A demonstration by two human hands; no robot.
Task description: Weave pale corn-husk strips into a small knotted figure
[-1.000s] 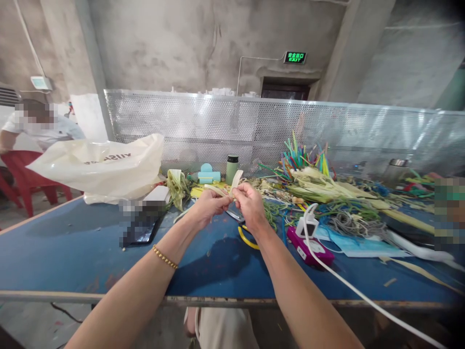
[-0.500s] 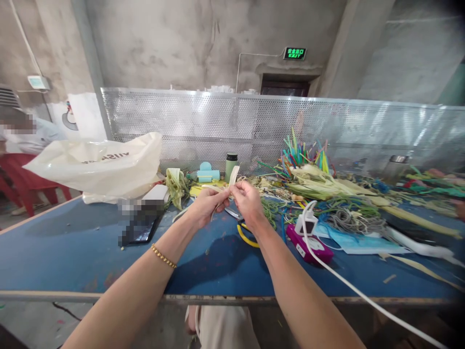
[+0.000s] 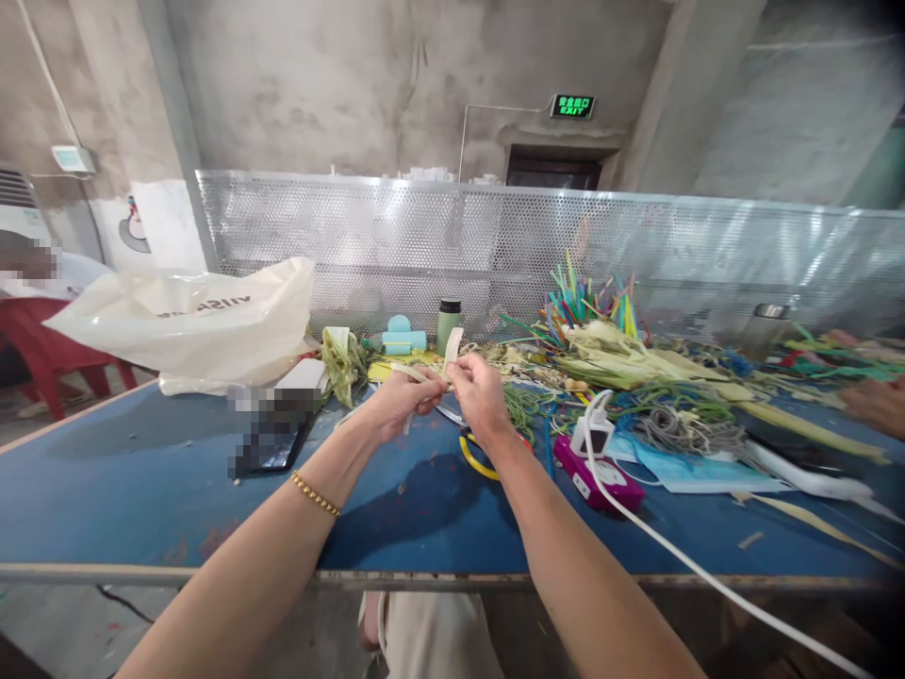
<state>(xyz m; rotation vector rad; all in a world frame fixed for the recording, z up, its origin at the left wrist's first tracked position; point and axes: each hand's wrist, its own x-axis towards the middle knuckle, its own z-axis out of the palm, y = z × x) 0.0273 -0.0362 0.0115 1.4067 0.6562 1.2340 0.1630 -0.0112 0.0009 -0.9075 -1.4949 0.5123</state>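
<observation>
Over the middle of the table, my left hand (image 3: 404, 401) and my right hand (image 3: 482, 396) meet with their fingertips pinched together. Between them is a pale strip of corn husk (image 3: 453, 347), its flat end standing up above my right fingers. A second pale length (image 3: 419, 373) sticks out to the left over my left hand; whether it is the same strip, I cannot tell. Scissors with a yellow handle (image 3: 478, 462) lie on the table just below my hands, partly hidden by my right wrist. My fingers hide the place where the strips cross.
To the left are a phone (image 3: 272, 448) and a large cream plastic bag (image 3: 190, 330). A green flask (image 3: 448, 325) stands behind. On the right lie husks (image 3: 615, 358), cords (image 3: 685, 429), a purple power strip (image 3: 600, 483) with a white cable, and another person's hand (image 3: 877, 404).
A pale length now projects more clearly to the left above my left hand. My hands stay almost in place, still pinching. The other person's hand has come further in at the right edge.
</observation>
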